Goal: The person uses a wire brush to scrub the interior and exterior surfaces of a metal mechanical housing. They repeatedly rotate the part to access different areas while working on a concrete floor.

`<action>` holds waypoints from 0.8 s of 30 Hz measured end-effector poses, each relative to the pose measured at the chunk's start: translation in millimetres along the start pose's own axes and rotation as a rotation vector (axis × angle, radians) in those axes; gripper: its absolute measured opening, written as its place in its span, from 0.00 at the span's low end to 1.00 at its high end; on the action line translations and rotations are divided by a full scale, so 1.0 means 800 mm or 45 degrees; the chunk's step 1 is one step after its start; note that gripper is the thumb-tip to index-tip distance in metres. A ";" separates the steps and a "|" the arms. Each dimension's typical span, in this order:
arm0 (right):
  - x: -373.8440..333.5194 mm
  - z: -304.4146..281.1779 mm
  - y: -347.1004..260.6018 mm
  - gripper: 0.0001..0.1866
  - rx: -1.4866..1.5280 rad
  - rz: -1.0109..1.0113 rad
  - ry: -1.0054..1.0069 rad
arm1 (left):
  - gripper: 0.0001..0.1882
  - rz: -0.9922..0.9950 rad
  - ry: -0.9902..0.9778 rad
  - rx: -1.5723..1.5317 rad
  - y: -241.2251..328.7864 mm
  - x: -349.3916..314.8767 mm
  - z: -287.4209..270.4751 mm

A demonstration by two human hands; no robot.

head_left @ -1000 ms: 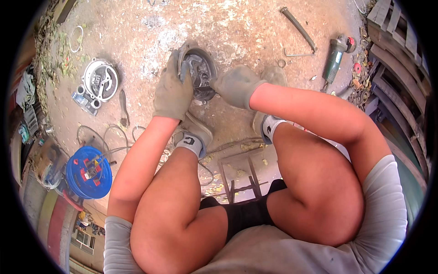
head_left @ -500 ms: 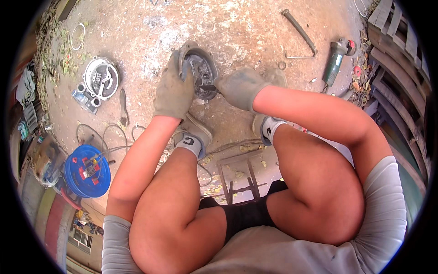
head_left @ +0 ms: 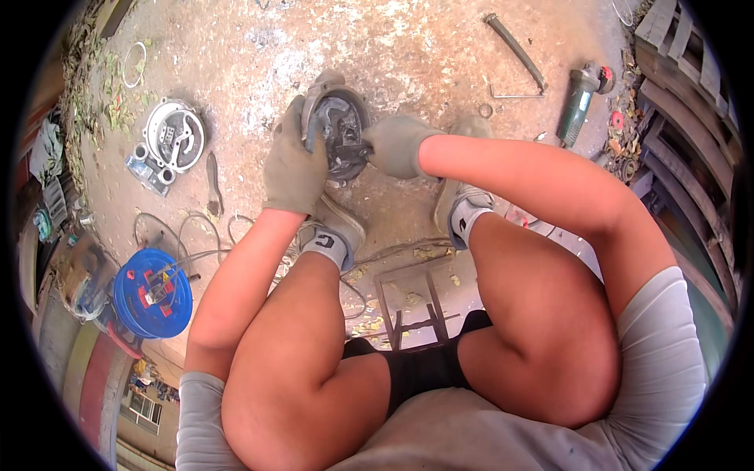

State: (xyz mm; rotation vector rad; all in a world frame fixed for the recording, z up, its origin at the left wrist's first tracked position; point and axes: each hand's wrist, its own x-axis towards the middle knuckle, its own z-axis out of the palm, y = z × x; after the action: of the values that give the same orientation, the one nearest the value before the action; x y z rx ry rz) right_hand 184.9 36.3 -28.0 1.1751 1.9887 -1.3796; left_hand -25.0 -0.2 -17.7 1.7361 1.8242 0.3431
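One grinder point(head_left: 579, 108) lies right of a metal case point(head_left: 338, 90) holding dark parts point(head_left: 340, 125); left hand point(head_left: 294, 163) clasps the case, right hand point(head_left: 398, 147) tightly grips a dark tool point(head_left: 356, 150).

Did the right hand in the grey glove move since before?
Yes, the grey-gloved right hand moved slightly left, away from the small dark ring.

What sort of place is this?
Probably an outdoor yard used as a makeshift workspace: a green angle grinder lies on the stained ground, slatted wooden pallets stand at the right, and leaves lie along the left.
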 end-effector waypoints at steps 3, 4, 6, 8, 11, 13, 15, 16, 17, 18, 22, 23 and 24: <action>-0.014 0.008 0.017 0.19 0.331 0.014 -0.033 | 0.30 -0.048 -0.047 0.080 0.009 0.000 0.002; -0.018 0.016 0.025 0.20 0.326 -0.005 -0.006 | 0.30 -0.080 -0.068 0.071 0.007 -0.004 0.005; -0.019 0.022 0.037 0.20 0.290 0.037 0.057 | 0.30 -0.129 -0.089 0.061 0.009 -0.004 0.002; -0.012 0.031 0.053 0.19 0.237 0.186 0.113 | 0.31 -0.123 -0.068 0.040 0.002 -0.003 0.002; -0.001 0.034 0.059 0.17 -0.261 -0.127 0.120 | 0.32 -0.147 -0.069 0.003 0.001 -0.001 0.004; 0.003 0.031 0.049 0.14 -0.329 -0.051 0.039 | 0.32 -0.136 -0.066 0.003 0.002 -0.001 0.004; 0.005 0.015 0.026 0.13 -0.396 0.026 -0.163 | 0.32 -0.098 -0.044 0.024 0.001 -0.006 0.002; 0.006 0.005 0.014 0.15 -0.426 0.069 -0.319 | 0.32 -0.141 -0.057 0.013 0.006 -0.008 0.001; 0.006 -0.002 0.007 0.17 -0.452 0.121 -0.473 | 0.32 -0.177 -0.075 -0.003 0.016 -0.007 -0.002; 0.001 -0.003 0.003 0.17 -0.409 0.145 -0.413 | 0.32 -0.214 -0.093 -0.019 0.021 -0.007 -0.002; -0.020 0.006 -0.014 0.17 -0.178 0.248 -0.219 | 0.33 -0.195 -0.093 0.002 0.024 -0.008 0.000; -0.023 0.008 -0.014 0.17 -0.099 0.285 -0.181 | 0.33 -0.214 -0.133 0.000 0.030 -0.007 -0.004; -0.018 0.013 -0.008 0.14 -0.116 0.281 -0.172 | 0.33 -0.233 -0.174 -0.003 0.034 -0.007 -0.005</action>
State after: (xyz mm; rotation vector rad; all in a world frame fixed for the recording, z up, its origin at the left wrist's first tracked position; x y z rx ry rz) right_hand 186.7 19.9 -18.1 1.1877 1.7515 -1.2117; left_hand -5.5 -1.7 2.2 1.5366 1.8637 0.1484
